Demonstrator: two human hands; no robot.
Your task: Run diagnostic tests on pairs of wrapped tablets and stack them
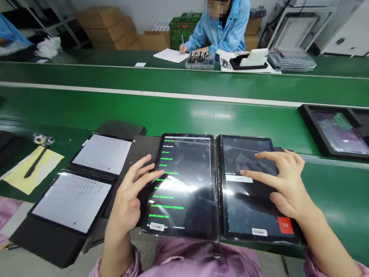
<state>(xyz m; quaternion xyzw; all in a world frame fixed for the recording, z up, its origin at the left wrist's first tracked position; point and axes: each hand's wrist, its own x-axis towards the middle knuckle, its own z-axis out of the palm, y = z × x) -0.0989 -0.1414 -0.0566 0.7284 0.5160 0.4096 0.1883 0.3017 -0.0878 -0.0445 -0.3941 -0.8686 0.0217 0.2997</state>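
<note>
Pink shirt (188, 267) nearest, my left hand (129, 196) and right hand (286, 183) spread at the left tablet (188, 182) and right tablet (243, 209), probably paired for easy reach.

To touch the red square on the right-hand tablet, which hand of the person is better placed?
Probably the right hand: it is over the right-hand tablet, close to the red square. The left hand is at the outer edge of the left-hand tablet.

Left of the green crate (182, 30), cardboard boxes (100, 23) are stacked; clear trays (291, 61) are piled to its right, paper (169, 55) laid before it.
</note>
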